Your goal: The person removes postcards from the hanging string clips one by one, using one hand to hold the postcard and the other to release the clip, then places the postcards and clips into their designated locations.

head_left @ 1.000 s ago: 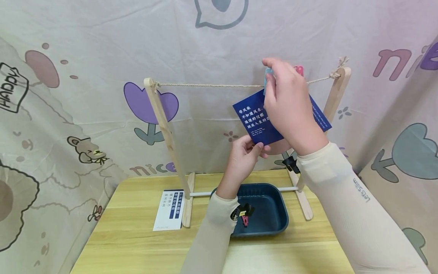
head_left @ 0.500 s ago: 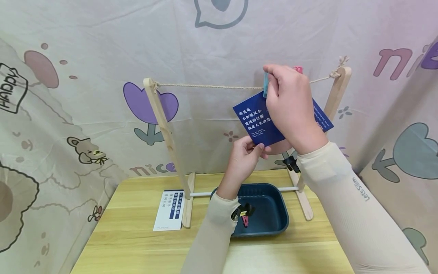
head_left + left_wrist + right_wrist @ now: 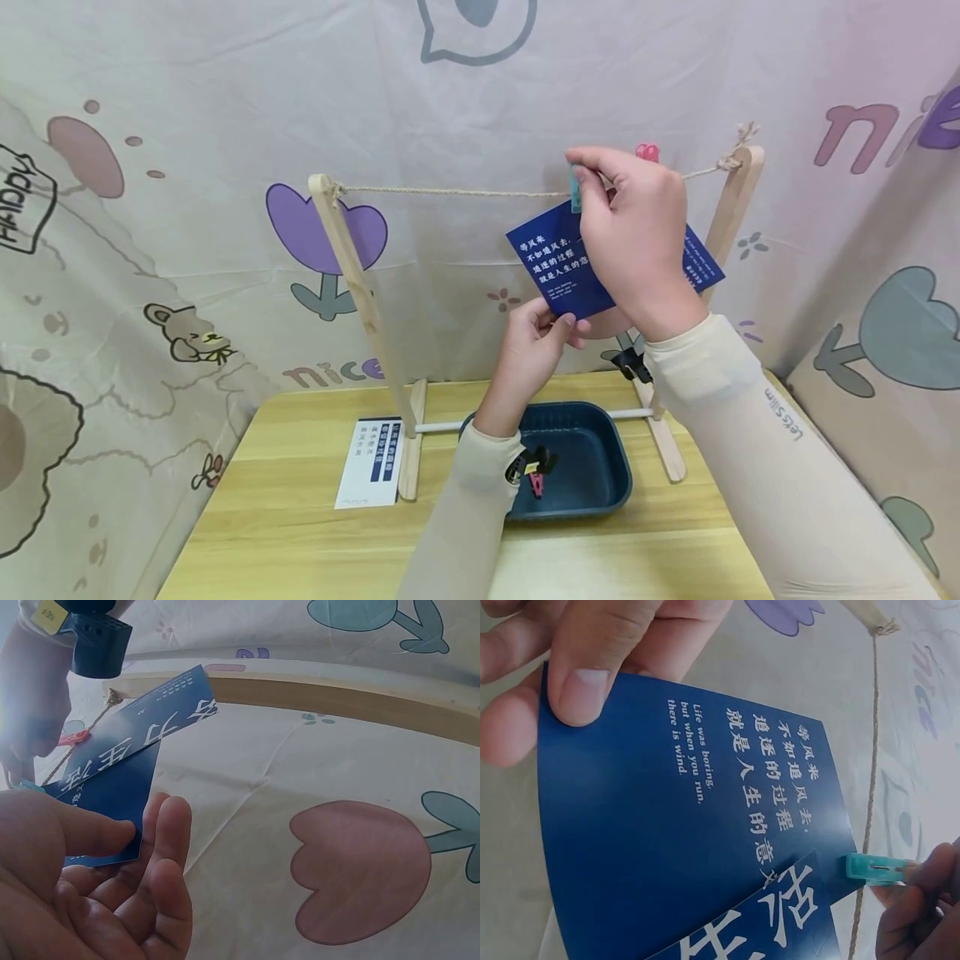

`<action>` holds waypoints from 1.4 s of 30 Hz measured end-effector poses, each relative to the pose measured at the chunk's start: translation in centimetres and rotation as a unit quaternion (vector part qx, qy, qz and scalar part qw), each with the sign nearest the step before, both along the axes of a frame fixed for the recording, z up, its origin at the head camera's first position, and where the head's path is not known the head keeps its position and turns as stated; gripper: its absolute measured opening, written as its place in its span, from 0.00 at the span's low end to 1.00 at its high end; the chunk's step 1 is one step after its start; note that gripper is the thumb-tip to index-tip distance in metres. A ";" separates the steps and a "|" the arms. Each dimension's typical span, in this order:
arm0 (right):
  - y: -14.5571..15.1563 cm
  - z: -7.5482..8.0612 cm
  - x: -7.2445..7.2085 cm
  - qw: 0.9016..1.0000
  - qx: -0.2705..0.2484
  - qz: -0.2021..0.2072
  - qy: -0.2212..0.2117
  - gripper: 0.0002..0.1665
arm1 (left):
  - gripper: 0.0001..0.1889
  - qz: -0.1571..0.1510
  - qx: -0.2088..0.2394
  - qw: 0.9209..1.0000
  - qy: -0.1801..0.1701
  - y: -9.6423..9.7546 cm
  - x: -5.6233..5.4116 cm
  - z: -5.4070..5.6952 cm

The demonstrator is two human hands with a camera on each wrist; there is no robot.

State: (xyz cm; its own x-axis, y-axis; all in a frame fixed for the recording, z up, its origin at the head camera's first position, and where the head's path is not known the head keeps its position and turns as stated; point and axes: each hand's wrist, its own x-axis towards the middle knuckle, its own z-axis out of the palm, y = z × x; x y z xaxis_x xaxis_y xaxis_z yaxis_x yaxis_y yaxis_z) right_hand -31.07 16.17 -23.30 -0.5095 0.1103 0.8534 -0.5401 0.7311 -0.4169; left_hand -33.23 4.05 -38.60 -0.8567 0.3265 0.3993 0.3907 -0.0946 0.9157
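My left hand (image 3: 528, 354) pinches the lower corner of a dark blue card (image 3: 558, 267) with white writing, thumb on its front. The card hangs tilted at the rope (image 3: 457, 192). At its upper corner my right hand (image 3: 637, 237) pinches the handle end of a teal clothespin (image 3: 874, 868); in the right wrist view the clothespin's nose overlaps the card's edge and the rope. A second blue card (image 3: 701, 260) hangs to the right, partly behind the right hand and overlapping the first card. A pink clothespin (image 3: 647, 152) shows above the right hand, its lower part hidden.
A wooden frame (image 3: 360, 292) with two posts carries the rope. Below stands a dark blue basin (image 3: 581, 500) with a pink clothespin (image 3: 536, 485) in it. A white card (image 3: 360, 475) lies on the wooden table (image 3: 262, 517) at the left foot. Printed cloth hangs behind.
The right hand and the teal clothespin have come down slightly, and the rope dips a little lower there. The left hand keeps its pinch on the card.
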 end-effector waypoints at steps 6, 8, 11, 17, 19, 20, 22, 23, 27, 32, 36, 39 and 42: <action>-0.2 0.0 0.1 0.999 -0.034 0.024 0.028 0.14 | 0.14 -0.002 0.006 1.000 -0.004 -0.2 -0.1 0.0; -0.3 -0.1 0.1 0.998 -0.042 0.029 0.039 0.13 | 0.14 -0.002 0.006 1.000 -0.004 -0.2 -0.1 0.0; -0.4 -0.1 0.1 0.996 -0.056 0.037 0.052 0.12 | 0.14 -0.007 0.007 1.000 -0.003 -0.2 -0.2 -0.1; -0.6 -0.3 0.1 0.991 -0.059 0.056 0.103 0.11 | 0.14 -0.007 0.001 1.000 -0.001 -0.1 -0.2 0.0; -0.7 -0.3 0.2 0.989 -0.060 0.062 0.122 0.11 | 0.14 -0.005 -0.002 1.000 0.000 -0.1 -0.1 0.0; -0.8 -0.2 0.2 0.988 -0.059 0.064 0.130 0.11 | 0.14 -0.005 -0.003 1.000 0.000 -0.1 -0.1 0.0; -0.9 -0.2 0.4 0.986 -0.068 0.066 0.139 0.11 | 0.13 -0.004 -0.004 1.000 0.001 -0.1 -0.1 0.0; -1.0 -0.2 0.5 0.985 -0.067 0.067 0.146 0.11 | 0.14 -0.004 -0.005 1.000 0.002 -0.1 -0.1 0.0; -1.3 -0.3 1.0 0.981 -0.062 0.082 0.167 0.11 | 0.14 -0.002 -0.010 1.000 0.000 -0.2 -0.1 0.0; -1.5 -0.6 1.3 0.977 -0.054 0.101 0.178 0.10 | 0.13 -0.005 -0.008 1.000 -0.003 -0.2 -0.1 -0.1; -1.4 -0.9 1.5 0.977 -0.050 0.102 0.183 0.10 | 0.13 -0.005 -0.005 1.000 -0.002 -0.2 -0.1 0.0; -1.3 -1.3 1.8 0.977 -0.049 0.101 0.179 0.10 | 0.14 0.001 -0.008 1.000 -0.007 -0.1 0.0 0.0; -1.2 -1.7 2.0 0.979 -0.049 0.100 0.169 0.11 | 0.14 0.007 -0.014 1.000 -0.012 -0.1 0.0 0.1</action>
